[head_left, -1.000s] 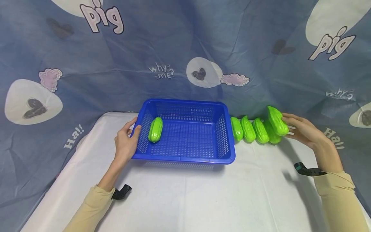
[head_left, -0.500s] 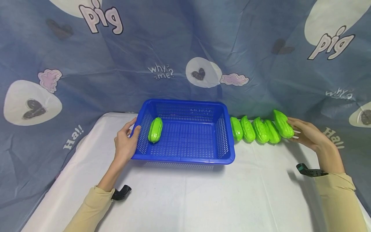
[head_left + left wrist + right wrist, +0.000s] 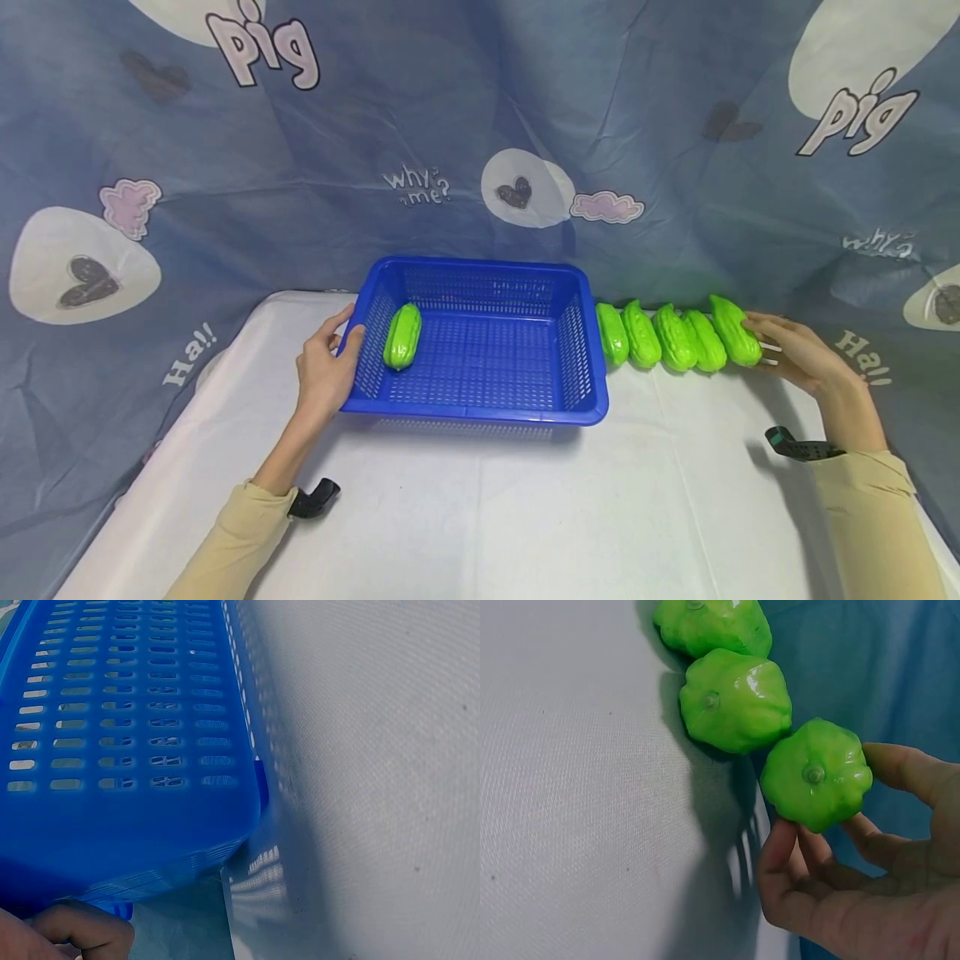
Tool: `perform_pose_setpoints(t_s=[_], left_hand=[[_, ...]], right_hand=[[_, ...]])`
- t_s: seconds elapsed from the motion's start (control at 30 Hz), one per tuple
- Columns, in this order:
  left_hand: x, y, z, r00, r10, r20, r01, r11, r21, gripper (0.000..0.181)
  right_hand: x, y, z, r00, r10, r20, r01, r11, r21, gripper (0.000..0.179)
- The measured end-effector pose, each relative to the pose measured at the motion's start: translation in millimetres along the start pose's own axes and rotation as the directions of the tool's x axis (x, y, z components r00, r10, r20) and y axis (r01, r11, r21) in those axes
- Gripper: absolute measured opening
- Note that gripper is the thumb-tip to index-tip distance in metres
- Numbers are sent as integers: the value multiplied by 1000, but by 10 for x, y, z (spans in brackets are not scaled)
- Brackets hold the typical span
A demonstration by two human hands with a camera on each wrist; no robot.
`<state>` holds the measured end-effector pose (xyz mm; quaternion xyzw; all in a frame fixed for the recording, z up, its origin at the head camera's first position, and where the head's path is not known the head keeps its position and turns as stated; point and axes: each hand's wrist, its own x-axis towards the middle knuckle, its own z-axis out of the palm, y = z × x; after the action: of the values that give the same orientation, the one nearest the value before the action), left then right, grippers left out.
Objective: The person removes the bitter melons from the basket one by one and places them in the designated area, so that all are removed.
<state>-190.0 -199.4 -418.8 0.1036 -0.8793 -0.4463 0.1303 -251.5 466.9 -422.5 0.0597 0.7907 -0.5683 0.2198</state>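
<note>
My left hand (image 3: 324, 371) grips the left rim of a blue perforated plastic basket (image 3: 480, 413); the left wrist view shows curled fingers (image 3: 86, 930) at the basket's rim. Inside the basket, towards its left end, lies one shiny green bitter melon (image 3: 403, 337). My right hand (image 3: 801, 354) holds another bitter melon (image 3: 735, 333) at the right end of a row of several similar ones. In the right wrist view, thumb and fingers surround this bitter melon (image 3: 817, 776), stem end towards the camera. It is close beside its neighbour (image 3: 739, 701).
The row of bitter melons (image 3: 642, 337) runs from the basket's right wall along the back of the table. A white cloth (image 3: 525, 517) covers the table. Behind stands a blue printed fabric (image 3: 450, 125) with hearts and words.
My right hand has lowered the bitter melon and brought it to the row's right end, first moving rightward. My left hand and the basket have stayed put.
</note>
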Motion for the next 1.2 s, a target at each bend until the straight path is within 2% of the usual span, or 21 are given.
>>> perform_pose_setpoints(t_s=[0.2, 0.47, 0.9, 1.2], left_hand=[[5, -5, 7, 1000, 9, -1, -9, 1000, 0, 50], [7, -4, 10, 1000, 10, -6, -10, 1000, -6, 49], [0, 17, -2, 1000, -5, -3, 5, 1000, -7, 50], [-5, 14, 1, 1000, -7, -4, 7, 1000, -4, 49]], right_hand=[[-9, 32, -5, 1000, -4, -18, 2, 995, -98, 81], [27, 77, 20, 999, 3, -53, -8, 995, -97, 83], [16, 104, 68, 987, -9, -159, -25, 976, -216, 85], [15, 100, 95, 987, -4, -162, -32, 975, -218, 84]])
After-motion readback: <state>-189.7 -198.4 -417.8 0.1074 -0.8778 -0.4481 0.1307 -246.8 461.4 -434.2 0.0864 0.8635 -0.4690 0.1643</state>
